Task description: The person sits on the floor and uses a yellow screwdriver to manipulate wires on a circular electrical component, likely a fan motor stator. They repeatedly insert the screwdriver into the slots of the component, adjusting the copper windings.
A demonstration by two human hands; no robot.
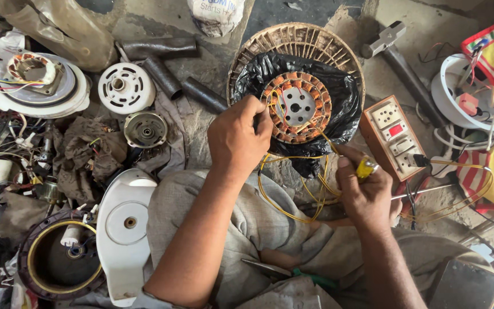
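A round fan stator (297,107) with copper windings lies on black plastic (338,91) inside a shallow woven basket (293,39). My left hand (239,137) rests at the stator's left edge, its fingers pinching something there that I cannot make out. My right hand (366,191) sits lower right, closed around a yellow-handled tool (366,168). Thin yellow wires (293,189) loop from the stator down between both hands and over my lap.
A brown switch and socket board (395,137) lies right of the basket, a hammer (393,48) behind it. White fan covers (122,229), a white round plate (126,87), dark pipe pieces (167,63), rags and tangled wires crowd the left. Scissors (275,269) lie on my lap.
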